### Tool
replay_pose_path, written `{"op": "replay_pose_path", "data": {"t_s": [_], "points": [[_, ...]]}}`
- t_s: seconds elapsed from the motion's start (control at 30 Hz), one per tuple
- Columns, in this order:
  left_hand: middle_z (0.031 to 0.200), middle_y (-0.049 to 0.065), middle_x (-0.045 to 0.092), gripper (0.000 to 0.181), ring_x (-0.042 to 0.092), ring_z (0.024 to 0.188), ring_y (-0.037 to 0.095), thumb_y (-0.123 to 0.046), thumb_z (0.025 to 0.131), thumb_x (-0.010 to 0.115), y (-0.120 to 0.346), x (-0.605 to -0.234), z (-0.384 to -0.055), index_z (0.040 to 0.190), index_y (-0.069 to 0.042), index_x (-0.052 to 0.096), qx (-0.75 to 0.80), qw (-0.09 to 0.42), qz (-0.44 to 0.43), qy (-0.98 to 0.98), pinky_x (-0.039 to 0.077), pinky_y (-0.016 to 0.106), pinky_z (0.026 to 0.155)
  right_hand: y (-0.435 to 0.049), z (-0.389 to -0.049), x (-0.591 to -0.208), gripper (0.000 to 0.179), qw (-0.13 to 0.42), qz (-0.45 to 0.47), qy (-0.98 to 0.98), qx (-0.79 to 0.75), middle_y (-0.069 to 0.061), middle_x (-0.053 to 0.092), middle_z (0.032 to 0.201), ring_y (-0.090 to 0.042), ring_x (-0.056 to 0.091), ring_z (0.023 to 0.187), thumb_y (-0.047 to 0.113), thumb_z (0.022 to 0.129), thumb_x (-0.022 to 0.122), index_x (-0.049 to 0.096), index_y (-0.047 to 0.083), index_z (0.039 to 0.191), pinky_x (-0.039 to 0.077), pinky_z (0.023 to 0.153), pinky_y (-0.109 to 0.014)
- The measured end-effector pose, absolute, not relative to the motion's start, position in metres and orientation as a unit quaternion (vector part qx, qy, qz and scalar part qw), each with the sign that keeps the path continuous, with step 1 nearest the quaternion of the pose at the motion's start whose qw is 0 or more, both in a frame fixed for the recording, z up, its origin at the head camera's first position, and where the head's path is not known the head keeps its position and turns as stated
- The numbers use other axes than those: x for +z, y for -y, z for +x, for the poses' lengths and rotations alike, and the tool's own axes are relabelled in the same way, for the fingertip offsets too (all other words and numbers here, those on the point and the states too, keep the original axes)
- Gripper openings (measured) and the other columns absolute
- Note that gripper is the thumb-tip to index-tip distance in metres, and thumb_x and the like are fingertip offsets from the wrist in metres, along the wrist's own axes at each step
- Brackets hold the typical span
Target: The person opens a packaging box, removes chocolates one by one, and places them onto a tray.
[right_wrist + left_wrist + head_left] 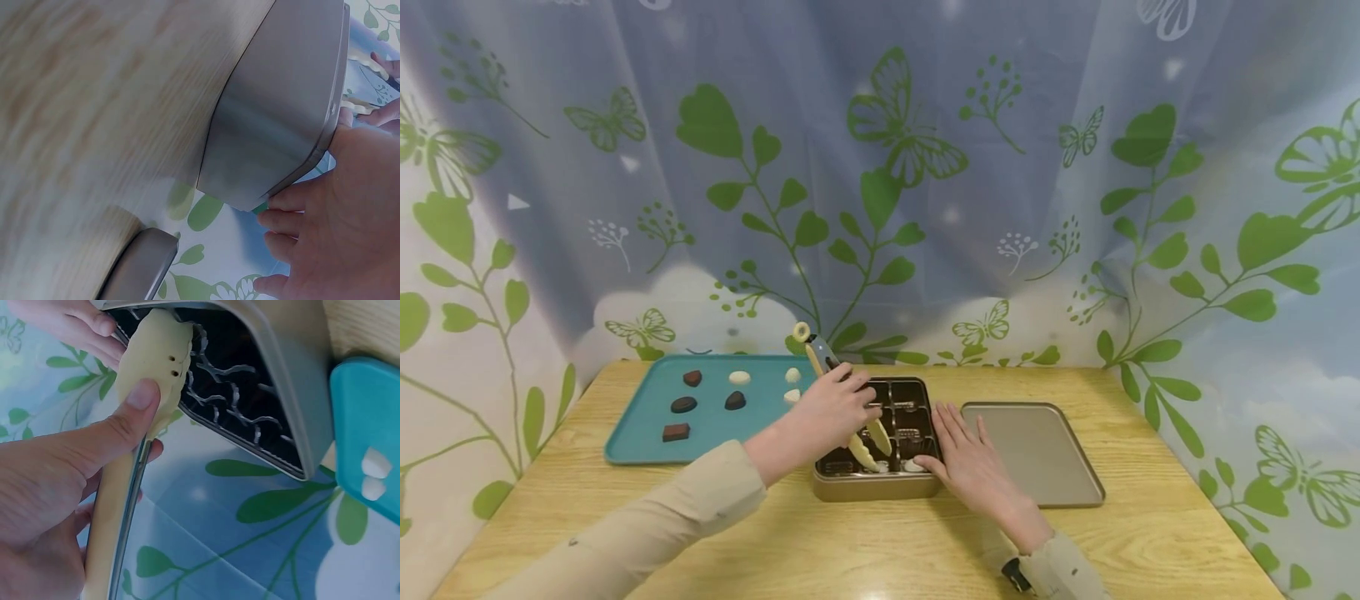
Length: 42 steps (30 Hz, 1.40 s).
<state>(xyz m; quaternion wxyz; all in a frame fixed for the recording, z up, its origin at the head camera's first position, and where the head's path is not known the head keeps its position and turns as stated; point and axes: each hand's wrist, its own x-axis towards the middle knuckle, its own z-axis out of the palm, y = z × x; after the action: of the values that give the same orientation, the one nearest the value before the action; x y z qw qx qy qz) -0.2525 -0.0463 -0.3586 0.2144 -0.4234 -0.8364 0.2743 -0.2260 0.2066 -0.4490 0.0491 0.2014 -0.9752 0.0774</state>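
My left hand (pixel 829 417) grips a pair of tongs (pixel 822 353) with cream scalloped tips and metal handles. In the left wrist view the thumb presses on one cream arm of the tongs (pixel 153 359). Their tips reach down into the front of a bronze tin box (pixel 876 490) fitted with a dark divided insert. A white chocolate (pixel 912 466) lies in the front right compartment, and another pale piece shows by the tong tips. Fingers extended, my right hand (pixel 973 467) rests along the box's right rim. In the right wrist view its fingers touch the tin's side (pixel 269 112).
Left of the box, a teal tray (pixel 640 446) carries several chocolates, dark ones such as a rectangular piece (pixel 676 432) and white ones such as an oval (pixel 740 377). A flat bronze lid (pixel 1037 450) lies right of the box. A patterned curtain (pixel 910 250) hangs behind the wooden table (pixel 820 550).
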Motion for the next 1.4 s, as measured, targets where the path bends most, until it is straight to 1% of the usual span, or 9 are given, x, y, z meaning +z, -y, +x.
{"op": "replay_pose_path", "data": {"t_s": [0.13,0.23,0.53,0.67,0.87,0.97,1.1,1.27,1.4], "points": [[0.121,-0.015,0.069,0.034,0.054,0.129,0.014,-0.041,0.085,0.08,0.037,-0.359,-0.251,0.118,-0.04,0.074,0.297,0.211,-0.426,0.828,0.04,0.036,0.107,-0.205,-0.227,-0.449,0.079,0.045,0.2,0.976,0.069,-0.018,0.018,0.166,-0.035,0.018,0.154,0.05,0.105,0.046,0.024,-0.003,0.159,0.011,0.122,-0.062],[0.124,-0.015,0.069,0.031,0.053,0.13,0.013,-0.034,0.089,0.076,0.032,-0.362,-0.251,0.119,-0.039,0.075,0.3,0.214,-0.428,0.825,0.039,0.035,0.11,-0.204,-0.227,-0.45,0.078,0.049,0.201,0.976,0.066,-0.019,0.019,0.166,-0.036,0.019,0.153,0.05,0.105,0.046,0.026,-0.004,0.158,0.011,0.122,-0.062],[0.117,-0.016,0.071,0.024,0.056,0.123,0.013,-0.032,0.087,0.078,0.026,-0.37,-0.254,0.11,-0.038,0.079,0.293,0.222,-0.434,0.823,0.041,0.033,0.102,-0.204,-0.228,-0.45,0.078,0.05,0.201,0.975,0.076,-0.019,0.019,0.166,-0.036,0.018,0.154,0.05,0.105,0.046,0.025,-0.003,0.158,0.01,0.122,-0.062],[0.119,-0.015,0.071,0.027,0.055,0.126,0.014,-0.032,0.088,0.079,0.028,-0.373,-0.256,0.114,-0.038,0.077,0.29,0.216,-0.432,0.826,0.041,0.035,0.105,-0.205,-0.228,-0.449,0.078,0.052,0.2,0.976,0.074,-0.019,0.02,0.166,-0.035,0.018,0.154,0.049,0.105,0.047,0.026,-0.004,0.158,0.01,0.122,-0.062],[0.116,-0.014,0.07,0.028,0.055,0.124,0.017,-0.032,0.088,0.079,0.038,-0.374,-0.256,0.116,-0.039,0.076,0.272,0.225,-0.423,0.834,0.042,0.036,0.1,-0.205,-0.227,-0.449,0.077,0.052,0.199,0.976,0.073,-0.019,0.019,0.166,-0.036,0.018,0.154,0.049,0.105,0.047,0.026,-0.004,0.158,0.01,0.122,-0.062],[0.116,-0.014,0.07,0.037,0.055,0.122,0.018,-0.042,0.084,0.08,0.044,-0.372,-0.256,0.12,-0.04,0.074,0.266,0.229,-0.416,0.839,0.042,0.038,0.1,-0.205,-0.227,-0.448,0.078,0.052,0.199,0.976,0.075,-0.019,0.019,0.166,-0.036,0.019,0.154,0.049,0.105,0.047,0.026,-0.004,0.158,0.01,0.122,-0.062],[0.114,-0.014,0.069,0.054,0.056,0.115,0.017,-0.054,0.073,0.079,0.054,-0.372,-0.256,0.125,-0.04,0.072,0.241,0.241,-0.414,0.844,0.042,0.037,0.098,-0.205,-0.227,-0.448,0.078,0.051,0.198,0.976,0.075,-0.019,0.018,0.166,-0.035,0.017,0.154,0.049,0.105,0.046,0.026,-0.004,0.158,0.01,0.122,-0.061],[0.108,-0.014,0.069,0.054,0.054,0.105,0.016,-0.055,0.073,0.073,0.067,-0.376,-0.257,0.125,-0.038,0.072,0.204,0.261,-0.42,0.845,0.044,0.036,0.095,-0.205,-0.227,-0.448,0.078,0.054,0.201,0.975,0.071,-0.019,0.018,0.166,-0.035,0.018,0.154,0.049,0.105,0.047,0.025,-0.004,0.158,0.01,0.122,-0.061],[0.111,-0.012,0.068,0.056,0.056,0.109,0.018,-0.056,0.074,0.072,0.075,-0.379,-0.257,0.127,-0.038,0.07,0.185,0.266,-0.413,0.851,0.045,0.037,0.096,-0.205,-0.226,-0.448,0.078,0.056,0.203,0.975,0.075,-0.019,0.018,0.166,-0.035,0.018,0.154,0.049,0.105,0.047,0.025,-0.004,0.158,0.01,0.122,-0.061]]}}
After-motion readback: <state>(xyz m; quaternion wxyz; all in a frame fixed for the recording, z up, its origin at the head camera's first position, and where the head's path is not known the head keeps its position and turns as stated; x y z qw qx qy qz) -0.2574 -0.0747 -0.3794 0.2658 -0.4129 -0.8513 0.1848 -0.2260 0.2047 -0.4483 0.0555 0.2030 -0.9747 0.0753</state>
